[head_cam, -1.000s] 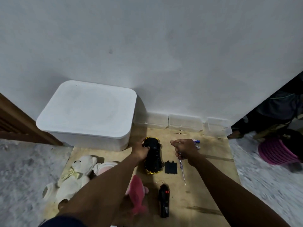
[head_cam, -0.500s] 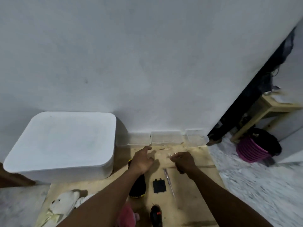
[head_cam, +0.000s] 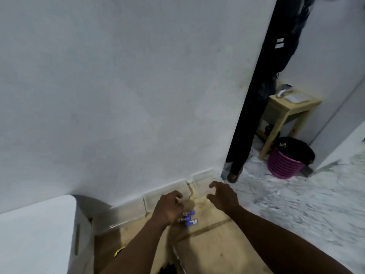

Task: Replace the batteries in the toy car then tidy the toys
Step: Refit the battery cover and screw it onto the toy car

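Batteries lie loose near the board's far edge, half under the curled left hand; whether it grips any, I cannot tell. Right hand hovers slack, empty. Swap seemingly unfinished; tidying remains.

Batteries: blue, with white and red label patches.
Storage box, near left: plain white.
Board: pale tan wood, one darker stripe across.
Floor, right: white-grey marbling.
Basket, far right: magenta, ribbed, with black contents.
Side table: pale yellow wood.
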{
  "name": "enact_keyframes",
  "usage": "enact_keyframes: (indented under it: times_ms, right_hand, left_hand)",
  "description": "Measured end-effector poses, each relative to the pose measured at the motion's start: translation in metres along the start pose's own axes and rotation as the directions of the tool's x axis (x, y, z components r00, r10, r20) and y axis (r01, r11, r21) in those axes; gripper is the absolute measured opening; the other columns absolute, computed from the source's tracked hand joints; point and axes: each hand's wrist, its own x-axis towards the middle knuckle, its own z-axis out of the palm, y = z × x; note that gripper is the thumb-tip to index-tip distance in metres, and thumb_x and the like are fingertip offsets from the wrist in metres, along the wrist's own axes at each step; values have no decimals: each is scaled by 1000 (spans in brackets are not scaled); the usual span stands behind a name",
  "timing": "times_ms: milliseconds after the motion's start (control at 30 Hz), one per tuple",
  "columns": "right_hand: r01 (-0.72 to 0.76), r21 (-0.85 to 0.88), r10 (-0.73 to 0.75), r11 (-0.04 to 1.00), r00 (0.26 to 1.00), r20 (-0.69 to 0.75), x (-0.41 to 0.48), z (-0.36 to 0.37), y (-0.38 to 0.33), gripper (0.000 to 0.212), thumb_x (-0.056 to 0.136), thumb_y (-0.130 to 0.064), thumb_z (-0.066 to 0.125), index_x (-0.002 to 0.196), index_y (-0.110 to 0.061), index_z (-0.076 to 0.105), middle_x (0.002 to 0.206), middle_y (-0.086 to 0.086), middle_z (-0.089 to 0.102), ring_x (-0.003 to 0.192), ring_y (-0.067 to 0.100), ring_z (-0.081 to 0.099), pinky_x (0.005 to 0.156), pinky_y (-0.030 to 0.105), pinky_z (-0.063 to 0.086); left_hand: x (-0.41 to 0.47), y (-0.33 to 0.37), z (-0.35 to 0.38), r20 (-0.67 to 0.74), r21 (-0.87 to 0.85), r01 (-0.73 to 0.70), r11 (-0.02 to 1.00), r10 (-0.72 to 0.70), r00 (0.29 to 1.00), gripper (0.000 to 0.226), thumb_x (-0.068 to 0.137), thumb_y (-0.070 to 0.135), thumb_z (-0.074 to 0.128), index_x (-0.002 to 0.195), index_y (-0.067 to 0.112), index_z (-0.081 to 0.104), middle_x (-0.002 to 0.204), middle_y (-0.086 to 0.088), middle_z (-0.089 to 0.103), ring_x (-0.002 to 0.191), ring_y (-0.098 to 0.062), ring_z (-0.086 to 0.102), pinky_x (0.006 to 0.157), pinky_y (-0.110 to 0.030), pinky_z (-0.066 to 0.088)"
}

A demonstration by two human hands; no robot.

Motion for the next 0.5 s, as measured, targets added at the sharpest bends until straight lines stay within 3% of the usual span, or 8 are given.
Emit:
enact_keyframes:
  times_ms: [133,267,367,500]
  right_hand:
    - [93,-210,-85,973,995,43,32,-13,20,63,90,-45,62,146,-30,36,124,8,61,111,26,61,91,32,47]
    - [220,-406,-188,887,975,117,57,-13,31,76,93,-48,57,155,-27,19,127,11,60,107,29,62,91,36,48]
    - [304,-520,-247,798,952,179,71,-8,36,78,95,-50,54,156,-21,15,127,14,61,106,33,62,92,41,48]
    - [399,-582,-329,708,916,229,81,-6,35,76,96,-46,54,153,-10,18,126,19,62,105,39,63,91,44,49]
  left_hand:
    - [38,26,18,40,63,-48,997,46,998,33,87,24,59,120,24,63,116,1,67,101,-13,62,83,-20,46]
    - [73,45,38,77,195,-111,974,98,992,48,88,25,56,135,25,52,132,1,54,120,-17,52,100,-28,45]
    - [93,53,50,89,296,-153,943,132,987,57,88,29,61,143,22,46,143,2,45,128,-18,47,106,-28,41]
    - [107,57,58,123,421,-182,889,143,982,54,86,32,64,137,22,51,138,-1,46,122,-21,49,101,-31,46]
